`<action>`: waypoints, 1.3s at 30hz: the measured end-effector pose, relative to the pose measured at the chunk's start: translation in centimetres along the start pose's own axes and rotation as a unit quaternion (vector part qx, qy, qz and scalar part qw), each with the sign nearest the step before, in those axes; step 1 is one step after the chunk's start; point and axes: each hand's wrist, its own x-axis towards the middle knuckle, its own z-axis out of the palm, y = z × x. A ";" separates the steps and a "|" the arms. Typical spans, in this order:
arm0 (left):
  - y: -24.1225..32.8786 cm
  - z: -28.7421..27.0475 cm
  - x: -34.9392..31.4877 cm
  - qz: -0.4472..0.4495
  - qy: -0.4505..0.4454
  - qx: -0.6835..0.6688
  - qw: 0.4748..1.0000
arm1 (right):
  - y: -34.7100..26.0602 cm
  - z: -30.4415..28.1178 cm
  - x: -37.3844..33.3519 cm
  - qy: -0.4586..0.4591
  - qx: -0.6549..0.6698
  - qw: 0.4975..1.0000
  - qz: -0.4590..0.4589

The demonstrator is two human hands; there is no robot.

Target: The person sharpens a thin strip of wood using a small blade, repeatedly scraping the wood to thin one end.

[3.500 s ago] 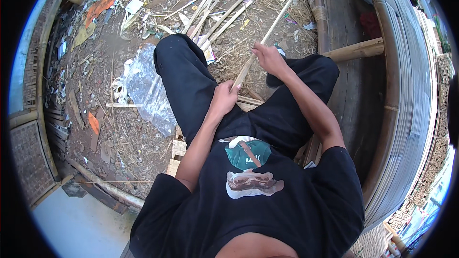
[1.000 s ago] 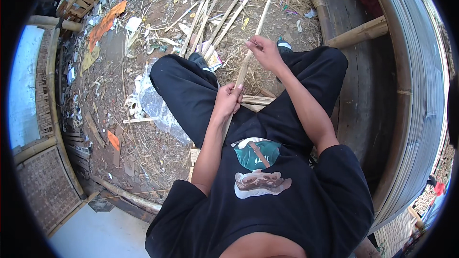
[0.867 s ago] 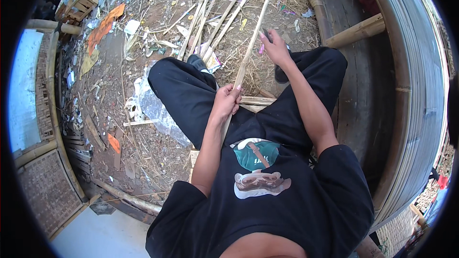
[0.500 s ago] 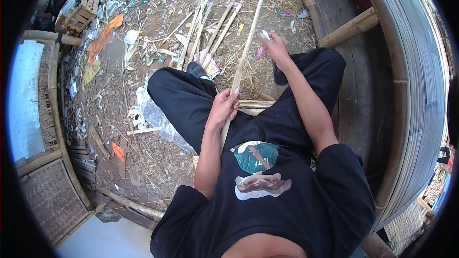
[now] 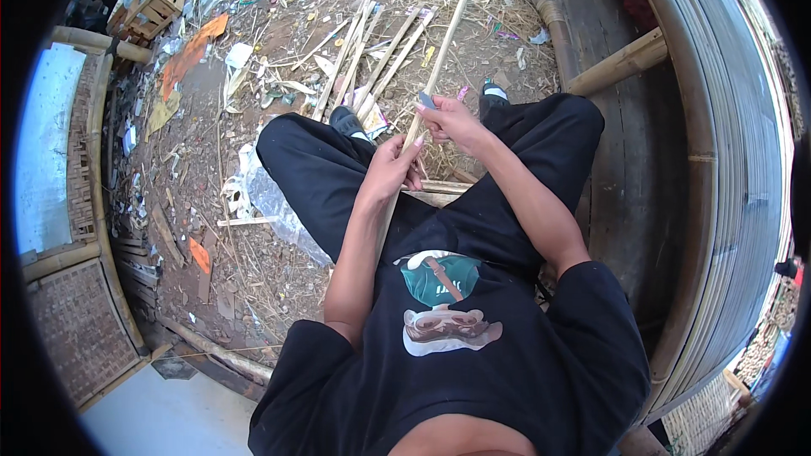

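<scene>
A long, thin bamboo strip (image 5: 456, 24) slants from my lap up and away toward the far ground. My left hand (image 5: 391, 171) is closed round its lower part, above my thigh. Just beyond it, my right hand (image 5: 454, 124) is closed on a small grey blade (image 5: 427, 100), whose flat end shows beside the strip. The blade appears to touch the strip's edge; its handle, if any, is hidden in my fingers. Several more bamboo strips (image 5: 394, 55) lie on the ground past my left foot.
A bamboo rail (image 5: 621, 62) and a slatted bamboo wall (image 5: 731, 160) stand at my right. To the left are a woven bamboo panel (image 5: 80, 338) and a wooden crate (image 5: 160, 0). Litter, straw and a clear plastic bag (image 5: 283, 211) cover the dirt ground.
My right hand has come in from the far right, bringing the blade down to the strip just past my left hand. The left hand keeps its hold on the strip.
</scene>
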 end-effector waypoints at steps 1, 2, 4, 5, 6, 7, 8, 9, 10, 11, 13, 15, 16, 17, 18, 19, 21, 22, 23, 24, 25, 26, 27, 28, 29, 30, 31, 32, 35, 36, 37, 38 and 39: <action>-0.1 -0.4 -0.1 0.007 -0.002 0.030 1.000 | -0.1 -0.2 -0.2 -0.010 -0.011 1.000 0.006; -0.3 -0.6 -0.1 0.013 -0.003 0.059 0.998 | -0.4 -0.5 -0.3 -0.013 -0.017 1.000 0.009; -1.1 -0.3 -0.8 0.019 0.025 0.044 0.999 | -0.8 -1.2 -0.6 0.121 -0.173 0.977 -0.031; -1.4 -0.2 -1.0 0.028 0.045 0.085 0.995 | -1.3 -2.1 -0.8 0.127 -0.195 0.971 -0.058; -1.6 -0.1 -1.2 0.036 0.065 0.125 0.989 | -1.8 -2.8 -0.9 0.123 -0.199 0.971 -0.056; -2.0 -0.2 -1.1 0.037 0.066 0.120 0.990 | -2.6 -3.3 -1.1 0.127 -0.193 0.968 -0.093; -2.5 -0.4 -1.1 0.057 0.071 0.140 0.986 | -3.4 -3.6 -1.3 0.128 -0.187 0.965 -0.129; -2.9 -0.6 -1.2 0.077 0.076 0.160 0.981 | -4.3 -3.8 -1.2 0.125 -0.190 0.965 -0.127; -2.7 -0.4 -1.4 0.077 0.077 0.157 0.982 | -5.3 -4.0 -1.1 0.143 -0.238 0.951 -0.134; -2.4 -0.3 -1.7 0.074 0.055 0.125 0.988 | -6.1 -4.1 -0.9 0.159 -0.284 0.935 -0.142; -1.6 0.0 -2.3 0.073 0.032 0.092 0.993 | -7.7 -3.9 -0.5 0.161 -0.345 0.910 -0.167; -1.1 0.1 -2.8 0.046 -0.015 0.071 0.996 | -8.4 -4.4 0.3 0.165 -0.432 0.850 -0.253; -1.2 0.1 -2.9 0.049 -0.016 0.072 0.996 | -8.5 -4.9 0.9 0.165 -0.432 0.849 -0.256; -1.3 0.1 -2.9 0.042 -0.017 0.071 0.996 | -8.4 -5.7 1.6 0.184 -0.441 0.838 -0.265; -1.4 0.0 -2.8 0.034 -0.019 0.069 0.997 | -8.2 -6.5 2.2 0.203 -0.449 0.826 -0.273; -1.4 -0.3 -2.9 0.015 -0.012 0.066 0.998 | -7.9 -6.5 2.6 0.203 -0.425 0.836 -0.281; -2.0 -0.2 -2.6 0.042 0.014 0.093 0.995 | -7.0 -7.0 2.9 0.217 -0.428 0.834 -0.270; -2.4 -0.1 -2.6 0.065 0.040 0.121 0.990 | -6.6 -7.0 2.9 0.232 -0.431 0.834 -0.256; -2.6 0.0 -2.5 0.064 0.040 0.119 0.990 | -6.5 -7.0 3.3 0.241 -0.458 0.817 -0.253; -2.7 0.0 -2.4 0.080 0.053 0.135 0.986 | -6.3 -7.0 3.8 0.240 -0.459 0.818 -0.252; -2.8 0.1 -2.4 0.096 0.064 0.151 0.982 | -6.1 -7.0 4.3 0.245 -0.458 0.806 -0.284; -2.8 0.2 -2.3 0.094 0.062 0.149 0.982 | -5.8 -7.0 4.7 0.249 -0.458 0.793 -0.315; -2.7 0.3 -2.2 0.105 0.079 0.191 0.973 | -5.3 -7.0 4.9 0.250 -0.459 0.793 -0.312; -2.5 0.3 -2.2 0.116 0.099 0.233 0.960 | -4.8 -6.8 5.3 0.254 -0.457 0.779 -0.346; -2.7 0.2 -2.1 0.115 0.099 0.231 0.961 | -4.6 -6.7 5.6 0.258 -0.455 0.764 -0.379; -3.0 0.2 -1.9 0.123 0.111 0.246 0.955 | -4.5 -6.9 5.6 0.257 -0.457 0.763 -0.377; -3.2 0.1 -2.0 0.130 0.125 0.260 0.949 | -4.4 -6.6 5.4 0.225 -0.471 0.778 -0.349; -3.4 -0.1 -2.0 0.128 0.126 0.257 0.950 | -4.3 -6.2 5.1 0.193 -0.484 0.791 -0.321; -3.4 -0.2 -1.7 0.113 0.134 0.254 0.951 | -2.8 -5.5 5.2 0.188 -0.487 0.782 -0.340; -3.6 -0.1 -1.6 0.121 0.132 0.258 0.949 | -2.8 -5.8 5.1 0.186 -0.490 0.781 -0.340; -3.8 -0.2 -1.6 0.127 0.130 0.263 0.948 | -2.8 -5.9 4.9 0.181 -0.485 0.791 -0.326; -3.8 -0.3 -1.6 0.126 0.130 0.261 0.948 | -2.7 -5.9 4.8 0.177 -0.480 0.801 -0.312; -3.7 -0.3 -1.4 0.124 0.126 0.265 0.948 | -2.3 -5.7 4.6 0.176 -0.481 0.801 -0.311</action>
